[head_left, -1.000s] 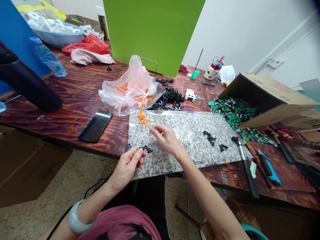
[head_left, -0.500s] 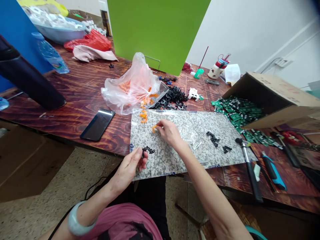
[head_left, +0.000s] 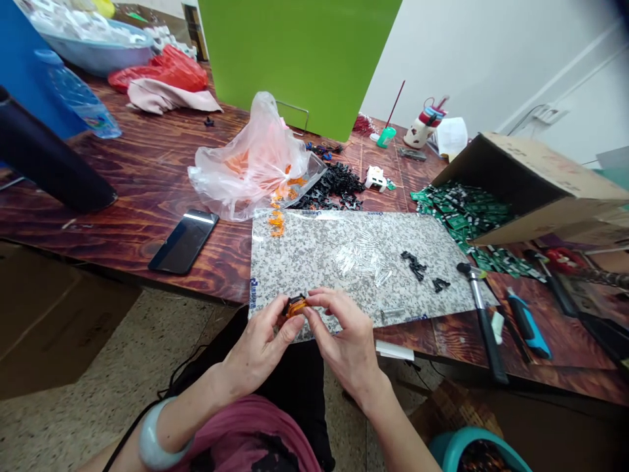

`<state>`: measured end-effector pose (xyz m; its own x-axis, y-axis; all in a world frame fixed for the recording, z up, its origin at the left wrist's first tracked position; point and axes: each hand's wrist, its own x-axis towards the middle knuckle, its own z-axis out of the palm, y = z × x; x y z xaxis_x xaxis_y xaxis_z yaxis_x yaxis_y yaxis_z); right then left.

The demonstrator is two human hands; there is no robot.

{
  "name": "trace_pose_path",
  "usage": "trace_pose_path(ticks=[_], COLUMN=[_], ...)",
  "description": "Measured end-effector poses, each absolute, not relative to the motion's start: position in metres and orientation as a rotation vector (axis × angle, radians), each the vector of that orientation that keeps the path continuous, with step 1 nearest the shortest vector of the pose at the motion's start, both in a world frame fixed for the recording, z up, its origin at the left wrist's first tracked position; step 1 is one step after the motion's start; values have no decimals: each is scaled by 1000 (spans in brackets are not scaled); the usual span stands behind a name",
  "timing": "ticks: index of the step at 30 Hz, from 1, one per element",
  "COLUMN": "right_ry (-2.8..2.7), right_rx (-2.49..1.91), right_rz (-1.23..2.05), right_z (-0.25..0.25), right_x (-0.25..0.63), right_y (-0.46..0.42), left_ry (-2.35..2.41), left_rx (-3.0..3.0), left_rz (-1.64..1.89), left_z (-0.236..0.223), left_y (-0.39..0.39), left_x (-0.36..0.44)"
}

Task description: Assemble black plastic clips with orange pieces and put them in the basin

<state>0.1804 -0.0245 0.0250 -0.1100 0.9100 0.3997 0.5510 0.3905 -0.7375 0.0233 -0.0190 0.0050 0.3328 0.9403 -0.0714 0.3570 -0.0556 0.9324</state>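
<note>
Left hand (head_left: 260,344) and right hand (head_left: 344,341) clamp an orange-and-black plastic part (head_left: 295,306) between them.

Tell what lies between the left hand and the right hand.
In the head view, a small black-and-orange part is pinched between the left hand and the right hand.

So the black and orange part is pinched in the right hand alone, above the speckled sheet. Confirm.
Not alone: the head view shows the black and orange part pinched by the left hand and right hand, above the speckled sheet.
</note>
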Motion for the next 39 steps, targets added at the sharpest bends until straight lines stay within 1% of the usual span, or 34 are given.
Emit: trace_pose_path(ticks=[18,21,26,29,34,39], right_ry=[-1683,-1665,-1604,-1580,-1479,-1494], right_rx=[-1314,-1325,-1309,-1261,-1231,-1246], right_rz=[632,724,1024,1150,1261,1243], right_z=[19,22,28,24,16,17], right_x=[179,182,189,193,193,194], right_y=[-34,-34,-32,-31,-33,-37], left_ry=[1196,1195,1141,1111,1071,1037], left_rx=[1701,1722,1785,1825,1850,1867], left_rz=[775,770,698,689,664,655], left_z=[6,4,7,6,3,5], left_y=[-27,-28,-27,-26,-27,-26], left_x=[26,25,22,21,20,19])
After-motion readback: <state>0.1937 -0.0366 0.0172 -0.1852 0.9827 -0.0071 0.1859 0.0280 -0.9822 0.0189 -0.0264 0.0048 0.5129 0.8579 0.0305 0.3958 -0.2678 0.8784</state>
